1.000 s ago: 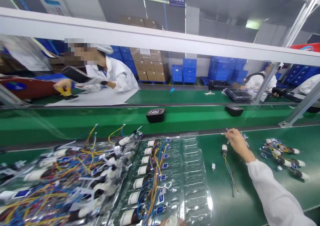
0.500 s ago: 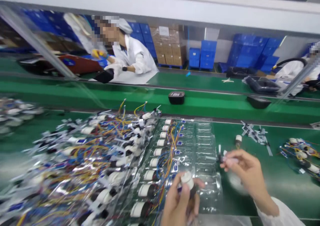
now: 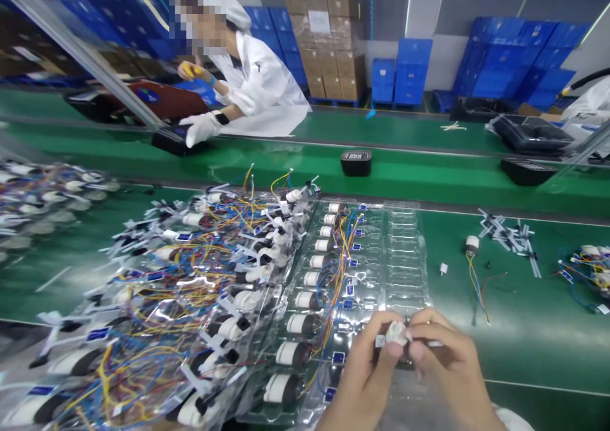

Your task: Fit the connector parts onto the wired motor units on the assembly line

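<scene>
My left hand [image 3: 372,364] is closed around a small white-topped motor [image 3: 396,334], held upright low in the view. Up against its side, my right hand [image 3: 445,361] pinches with thumb and fingers; a pale sliver shows between them, but what it grips is mostly hidden. Just left of the hands lies a clear plastic tray [image 3: 405,259], with a column of white-and-black motors [image 3: 299,324] and their coloured wires in its left part. Beyond my right hand, a single motor [image 3: 472,245] with loose wires and a small white piece [image 3: 443,269] rest on the green table.
Heaped wired motors [image 3: 190,291] on plastic trays fill the left side. At right are a pile of black-and-white strips [image 3: 509,231] and a bundle of wired motors [image 3: 591,269]. A black box [image 3: 356,163] sits on the green belt; a co-worker [image 3: 267,75] stands opposite.
My right hand has moved left and toward me, meeting my left hand at the motor. My left hand has shifted right with the motor. The co-worker's gloved hand has moved left.
</scene>
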Motion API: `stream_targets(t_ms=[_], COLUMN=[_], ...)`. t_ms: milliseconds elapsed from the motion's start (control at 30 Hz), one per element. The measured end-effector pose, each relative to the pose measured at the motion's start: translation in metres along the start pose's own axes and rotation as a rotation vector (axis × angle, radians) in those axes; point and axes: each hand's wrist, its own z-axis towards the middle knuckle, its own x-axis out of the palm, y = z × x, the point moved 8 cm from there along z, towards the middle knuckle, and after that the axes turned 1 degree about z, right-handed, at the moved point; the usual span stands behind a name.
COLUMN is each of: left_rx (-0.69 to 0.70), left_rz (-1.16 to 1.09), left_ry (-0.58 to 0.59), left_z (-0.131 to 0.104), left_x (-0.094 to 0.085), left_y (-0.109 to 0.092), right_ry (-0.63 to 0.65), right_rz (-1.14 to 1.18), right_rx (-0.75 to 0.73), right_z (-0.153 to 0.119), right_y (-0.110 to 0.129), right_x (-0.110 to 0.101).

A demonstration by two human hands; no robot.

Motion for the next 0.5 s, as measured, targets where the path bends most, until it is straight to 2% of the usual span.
stream_targets(t_ms=[200, 367, 500], left_rx=[0.029, -0.06, -0.027], left_rz=[0.123, 0.036, 0.055], left_ry=[-0.128, -0.198, -0.226], left_z=[0.0, 0.0, 0.001], left_x=[-0.022, -0.028, -0.029], left_y=[0.002, 0.007, 0.003], right_ry=[-0.218, -0.172, -0.131], right_rz=[-0.191, -0.26, -0.221], right_rx=[-0.01, -0.05, -0.076], right_z=[-0.001, -0.003, 0.001], right_y=[0.012, 0.019, 0.018], right_x=[-0.013, -0.001, 0.008])
